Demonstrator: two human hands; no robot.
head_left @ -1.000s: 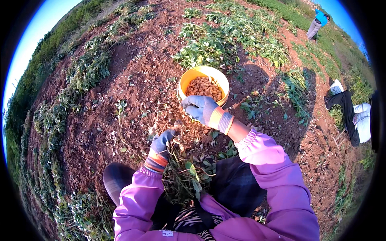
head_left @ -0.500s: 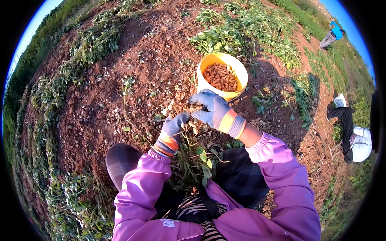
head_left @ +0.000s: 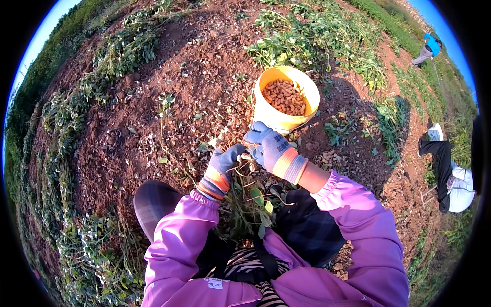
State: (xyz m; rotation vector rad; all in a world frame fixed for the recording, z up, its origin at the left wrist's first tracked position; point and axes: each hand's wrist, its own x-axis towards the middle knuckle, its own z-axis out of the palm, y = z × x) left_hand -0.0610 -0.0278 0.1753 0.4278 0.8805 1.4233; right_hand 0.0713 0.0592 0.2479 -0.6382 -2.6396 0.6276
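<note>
Head view: bucket (head_left: 272,121) between right hand (head_left: 276,151) and greenery (head_left: 294,43), contact unclear.

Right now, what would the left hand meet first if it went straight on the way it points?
Probably the right hand, just ahead; the bucket seems to stand beyond it, though depth is unclear.

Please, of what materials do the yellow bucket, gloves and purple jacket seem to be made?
Yellow bucket: probably plastic, smooth and slightly glossy; its wall looks thin and evenly coloured.
Gloves: likely fabric with a matt, rubbery-looking grey coating; the striped orange wrist bands look knitted.
Purple jacket: perhaps smooth synthetic cloth; it shows a soft sheen and gathered sleeve ends.
</note>
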